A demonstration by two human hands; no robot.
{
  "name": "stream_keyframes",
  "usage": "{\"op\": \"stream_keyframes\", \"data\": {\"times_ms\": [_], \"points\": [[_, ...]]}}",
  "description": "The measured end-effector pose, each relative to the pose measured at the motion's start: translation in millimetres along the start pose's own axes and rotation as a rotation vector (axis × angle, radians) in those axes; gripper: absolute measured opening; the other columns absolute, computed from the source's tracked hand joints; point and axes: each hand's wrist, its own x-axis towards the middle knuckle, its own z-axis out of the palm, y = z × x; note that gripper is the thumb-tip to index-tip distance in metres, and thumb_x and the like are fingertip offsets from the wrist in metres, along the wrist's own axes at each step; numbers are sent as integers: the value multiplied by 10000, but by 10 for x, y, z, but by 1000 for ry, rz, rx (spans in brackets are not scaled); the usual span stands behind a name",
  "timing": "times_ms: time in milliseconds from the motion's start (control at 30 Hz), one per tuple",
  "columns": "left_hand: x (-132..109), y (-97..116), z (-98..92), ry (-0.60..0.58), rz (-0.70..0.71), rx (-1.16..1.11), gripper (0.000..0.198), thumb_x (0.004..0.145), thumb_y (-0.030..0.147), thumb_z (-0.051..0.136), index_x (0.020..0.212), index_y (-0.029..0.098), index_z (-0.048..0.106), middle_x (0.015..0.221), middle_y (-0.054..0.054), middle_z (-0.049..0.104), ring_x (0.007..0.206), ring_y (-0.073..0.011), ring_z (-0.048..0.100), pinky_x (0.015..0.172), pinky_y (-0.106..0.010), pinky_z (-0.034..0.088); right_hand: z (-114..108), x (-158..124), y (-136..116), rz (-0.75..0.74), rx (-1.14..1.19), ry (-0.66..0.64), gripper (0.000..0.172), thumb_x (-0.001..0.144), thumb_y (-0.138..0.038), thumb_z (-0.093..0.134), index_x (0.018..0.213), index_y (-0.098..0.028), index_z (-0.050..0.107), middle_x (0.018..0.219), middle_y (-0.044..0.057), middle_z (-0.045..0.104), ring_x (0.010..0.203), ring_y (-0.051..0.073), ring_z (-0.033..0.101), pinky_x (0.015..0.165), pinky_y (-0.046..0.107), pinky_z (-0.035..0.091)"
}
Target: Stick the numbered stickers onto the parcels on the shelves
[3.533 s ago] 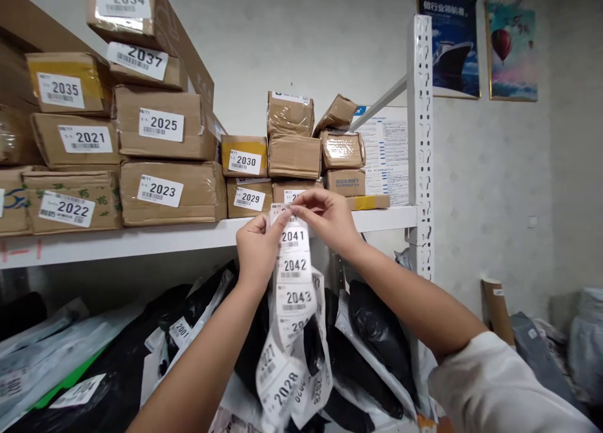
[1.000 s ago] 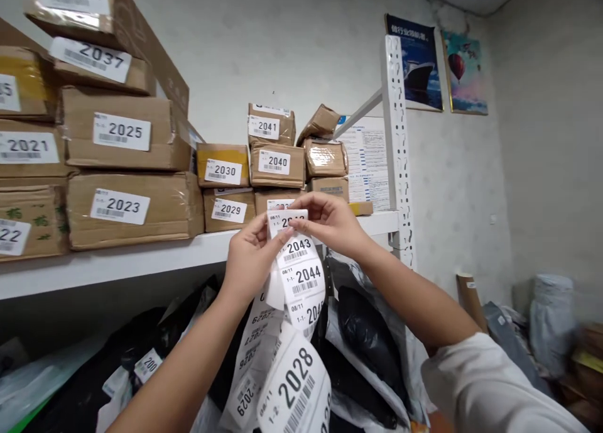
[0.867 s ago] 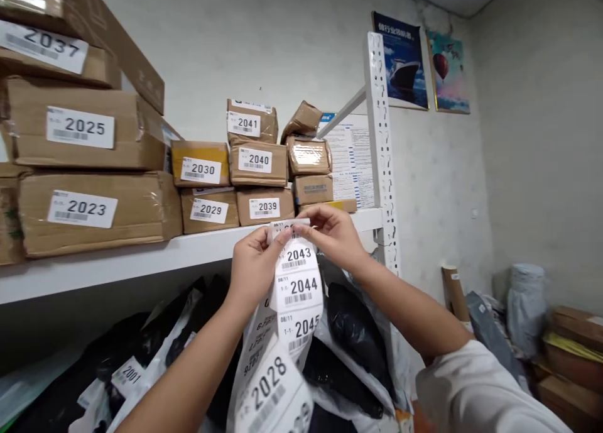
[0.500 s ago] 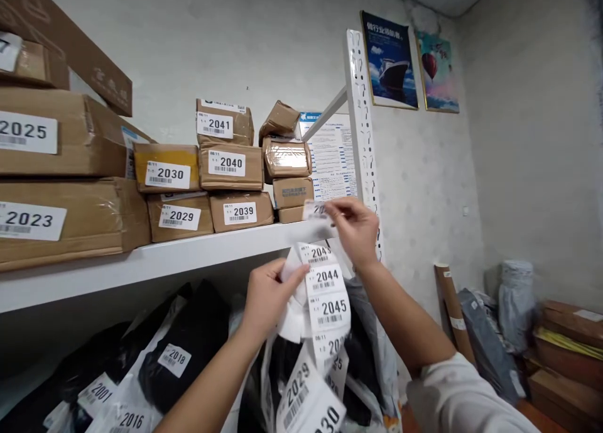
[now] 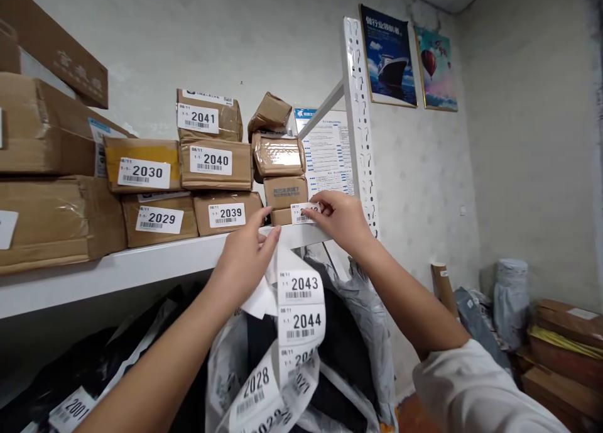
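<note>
My right hand [image 5: 343, 222] pinches a white number label [image 5: 298, 213] by its right end. The label lies against the front of a thin cardboard box [image 5: 281, 217] at the bottom of the right-hand stack; fingers cover part of its number. My left hand [image 5: 242, 257] is closed on the top of a long strip of labels [image 5: 301, 325], its fingertips near the same box. The strip hangs below the shelf edge in loops, showing 2043 and 2044. Beside the left fingers sits a box labelled 2039 [image 5: 252, 205].
Labelled boxes 2040 [image 5: 240, 178], 2041 [image 5: 230, 130], 2030 [image 5: 113, 180] and 2029 [image 5: 132, 230] line the white shelf [image 5: 155, 262]. A perforated post [image 5: 354, 106] stands at right. Wrapped parcels [image 5: 343, 320] fill the space below. More boxes [image 5: 560, 383] lie on the floor.
My right hand has brought the loose label left and down onto the thin box. My left hand has moved left and up with the strip, toward the shelf edge. The view has shifted rightward.
</note>
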Motion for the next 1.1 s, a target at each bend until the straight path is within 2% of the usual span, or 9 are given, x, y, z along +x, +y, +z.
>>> {"op": "stream_keyframes", "data": {"times_ms": [100,167,300,400,600,733,900,1000,1100], "points": [[156,237,-75,-39,-12,386,472,839,325,506,1287,178,516,746,-107,678,697,-307,632,556,-327,412,-128,46,27,-26,-168,54,611,640,-395,836,1186,-253,602,951,92,636,842,269,593,701,405,496],[201,352,-84,-42,-36,571,417,810,279,512,1197,132,559,754,-143,671,673,-330,629,529,-339,402,-193,61,92,-41,-140,-18,698,625,-445,835,1242,-258,568,1148,131,605,1006,321,579,794,459,498],[236,352,-17,-97,-26,658,234,782,315,561,913,139,642,712,-141,659,629,-302,620,515,-327,396,-192,41,258,-38,124,-339,518,682,-456,791,1123,-238,630,1095,74,669,985,260,626,823,407,513],[246,236,51,-117,14,575,199,764,366,599,796,175,642,727,-116,672,650,-275,626,523,-310,404,-126,9,313,-13,184,-264,527,619,-394,845,1077,-221,651,1060,62,691,975,245,635,826,386,511],[174,149,61,34,69,526,189,846,344,520,870,184,619,757,-105,683,708,-280,636,562,-320,419,-152,-26,267,-34,199,-142,344,679,-336,810,977,-231,676,969,44,705,910,233,653,776,372,523],[124,143,48,94,80,475,347,814,339,589,1126,197,536,712,-62,656,659,-273,627,531,-293,394,-182,-75,227,-134,191,-101,626,696,-369,800,1256,-289,531,1036,47,672,961,242,627,837,407,512],[109,94,80,111,227,411,327,838,335,585,1152,256,537,674,-14,612,605,-230,605,555,-269,371,-57,-105,231,-294,212,-41,307,849,-359,654,1153,-327,627,989,50,612,925,215,586,812,392,509],[109,49,88,136,262,360,320,837,335,594,1146,262,549,643,12,583,559,-196,571,555,-257,363,14,-91,278,-277,278,-17,292,821,-388,682,1107,-339,654,929,35,567,862,200,571,736,361,519],[111,8,88,153,291,321,323,831,331,607,1144,265,564,663,14,592,569,-182,570,568,-249,373,38,-68,321,-282,266,-21,318,755,-444,735,1051,-340,676,925,30,517,885,209,547,762,374,517]]}}
